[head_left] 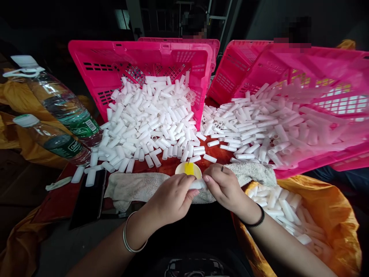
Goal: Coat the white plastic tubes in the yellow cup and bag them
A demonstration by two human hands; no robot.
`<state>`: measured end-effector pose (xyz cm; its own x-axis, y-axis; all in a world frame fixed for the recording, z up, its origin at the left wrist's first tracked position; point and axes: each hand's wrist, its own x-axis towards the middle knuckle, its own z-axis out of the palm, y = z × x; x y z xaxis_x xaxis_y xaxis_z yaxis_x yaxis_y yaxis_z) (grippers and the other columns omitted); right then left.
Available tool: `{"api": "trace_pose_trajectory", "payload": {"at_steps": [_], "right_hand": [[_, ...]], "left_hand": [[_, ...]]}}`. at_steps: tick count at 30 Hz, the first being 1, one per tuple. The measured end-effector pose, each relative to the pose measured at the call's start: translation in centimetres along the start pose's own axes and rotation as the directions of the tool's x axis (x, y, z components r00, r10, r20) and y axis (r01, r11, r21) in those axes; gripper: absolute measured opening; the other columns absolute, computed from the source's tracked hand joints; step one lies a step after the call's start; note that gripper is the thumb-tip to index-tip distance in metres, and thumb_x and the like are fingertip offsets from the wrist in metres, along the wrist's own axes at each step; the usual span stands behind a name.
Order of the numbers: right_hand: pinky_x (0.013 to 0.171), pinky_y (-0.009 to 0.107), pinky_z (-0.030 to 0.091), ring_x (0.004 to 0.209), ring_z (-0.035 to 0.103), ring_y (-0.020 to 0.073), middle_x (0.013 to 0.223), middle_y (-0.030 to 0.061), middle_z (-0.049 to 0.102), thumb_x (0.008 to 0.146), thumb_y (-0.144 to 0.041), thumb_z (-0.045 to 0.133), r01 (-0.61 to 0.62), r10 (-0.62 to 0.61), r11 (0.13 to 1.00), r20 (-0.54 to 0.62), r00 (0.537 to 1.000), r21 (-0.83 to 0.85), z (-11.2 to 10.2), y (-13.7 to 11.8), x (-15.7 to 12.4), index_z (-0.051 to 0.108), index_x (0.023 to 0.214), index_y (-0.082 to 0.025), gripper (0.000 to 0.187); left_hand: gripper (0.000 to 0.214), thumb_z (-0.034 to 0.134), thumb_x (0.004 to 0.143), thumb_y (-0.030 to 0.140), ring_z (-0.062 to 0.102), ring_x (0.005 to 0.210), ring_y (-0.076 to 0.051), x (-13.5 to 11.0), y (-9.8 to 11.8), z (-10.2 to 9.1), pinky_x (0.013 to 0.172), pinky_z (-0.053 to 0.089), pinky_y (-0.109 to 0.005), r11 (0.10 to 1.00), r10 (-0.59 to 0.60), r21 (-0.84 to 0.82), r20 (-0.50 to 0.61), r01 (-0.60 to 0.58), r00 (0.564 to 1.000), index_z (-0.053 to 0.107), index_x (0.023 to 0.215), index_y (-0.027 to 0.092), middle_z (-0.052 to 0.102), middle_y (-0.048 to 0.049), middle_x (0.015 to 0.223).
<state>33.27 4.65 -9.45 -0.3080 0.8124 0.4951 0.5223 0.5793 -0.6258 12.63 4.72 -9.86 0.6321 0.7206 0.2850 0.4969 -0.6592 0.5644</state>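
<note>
Between my two hands, low and central in the head view, lies a short white plastic tube. My left hand pinches its left end between thumb and fingers. At the tube's right end, my right hand has its fingers closed on it. Just beyond them stands a small round white dish with something yellow in it and a thin upright pin-like piece. A greyish towel lies under and beside the hands. The fingers hide parts of the tube.
Two pink crates, one left and one right, lie tipped with white tubes spilling out. Large water bottles stand left, near a dark flat device. An orange sack of tubes sits right. People are behind the crates.
</note>
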Motion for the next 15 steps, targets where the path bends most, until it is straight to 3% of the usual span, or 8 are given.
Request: {"api": "trace_pose_trajectory", "payload": {"at_steps": [2, 4, 8, 10, 13, 15], "right_hand": [[0.059, 0.031, 0.045, 0.059, 0.055, 0.0162, 0.063, 0.0019, 0.058, 0.098, -0.026, 0.044, 0.147, -0.147, 0.989, 0.003, 0.989, -0.03, -0.3, -0.1, 0.0, 0.051, 0.07, -0.024, 0.029], [0.055, 0.029, 0.043, 0.055, 0.052, 0.015, 0.059, 0.0005, 0.055, 0.098, -0.023, 0.043, 0.186, -0.186, 0.982, 0.003, 0.982, -0.039, -0.2, -0.4, -0.1, 0.049, 0.068, -0.024, 0.031], [0.047, 0.027, 0.036, 0.045, 0.046, 0.0121, 0.051, -0.0025, 0.048, 0.099, -0.025, 0.043, -0.002, -0.005, 0.989, -0.051, 0.999, -0.148, 0.9, -1.8, -0.2, 0.041, 0.063, -0.024, 0.037], [0.046, 0.027, 0.036, 0.044, 0.046, 0.0118, 0.051, -0.0026, 0.048, 0.101, -0.027, 0.041, -0.037, 0.028, 0.982, -0.051, 0.998, -0.185, 0.5, -2.3, -0.9, 0.042, 0.063, -0.024, 0.038], [0.048, 0.028, 0.04, 0.047, 0.053, 0.0143, 0.053, -0.0001, 0.054, 0.102, -0.034, 0.038, -0.05, 0.049, 0.957, -0.007, 0.999, -0.284, -3.0, -1.7, -3.2, 0.048, 0.066, -0.024, 0.038], [0.046, 0.03, 0.04, 0.045, 0.053, 0.0171, 0.051, 0.0009, 0.054, 0.099, -0.044, 0.042, -0.19, 0.201, 0.855, -0.03, 0.979, -0.482, -6.7, -0.3, -5.2, 0.052, 0.066, -0.025, 0.04]], "left_hand": [[0.025, 0.039, 0.101, 0.036, 0.056, 0.066, -0.016, -0.1, 0.7, 0.0, 0.058, 0.047, -0.028, 0.966, -0.089, -0.233, 0.103, 0.111, 0.991, 0.051, 0.085, 0.021, 0.059, -0.0012, 0.076], [0.029, 0.041, 0.1, 0.037, 0.051, 0.058, -0.013, -0.2, 1.3, 0.3, 0.051, 0.042, -0.025, 0.912, -0.155, -0.352, 0.182, 0.212, 0.971, 0.046, 0.076, 0.021, 0.055, 0.0011, 0.069], [0.016, 0.042, 0.096, 0.027, 0.059, 0.07, -0.019, -0.4, 2.7, 1.6, 0.063, 0.049, -0.032, 0.947, -0.148, -0.281, 0.041, 0.154, 0.988, 0.05, 0.083, 0.021, 0.063, -0.0044, 0.078], [0.012, 0.043, 0.096, 0.024, 0.064, 0.078, -0.021, -0.6, 3.2, 1.8, 0.07, 0.054, -0.035, 0.96, -0.093, -0.262, 0.038, 0.099, 0.995, 0.054, 0.093, 0.02, 0.066, -0.0067, 0.085], [0.026, 0.051, 0.097, 0.029, 0.066, 0.102, -0.025, -1.2, 1.9, 0.5, 0.086, 0.058, -0.038, 0.976, -0.007, -0.214, 0.1, 0.028, 0.995, 0.052, 0.122, 0.022, 0.068, -0.0099, 0.113], [0.039, 0.051, 0.097, 0.03, 0.061, 0.116, -0.028, -1.9, -1.4, -1.3, 0.094, 0.056, -0.041, 0.997, -0.041, -0.057, 0.054, 0.044, 0.998, 0.047, 0.136, 0.025, 0.062, -0.0115, 0.129]]}}
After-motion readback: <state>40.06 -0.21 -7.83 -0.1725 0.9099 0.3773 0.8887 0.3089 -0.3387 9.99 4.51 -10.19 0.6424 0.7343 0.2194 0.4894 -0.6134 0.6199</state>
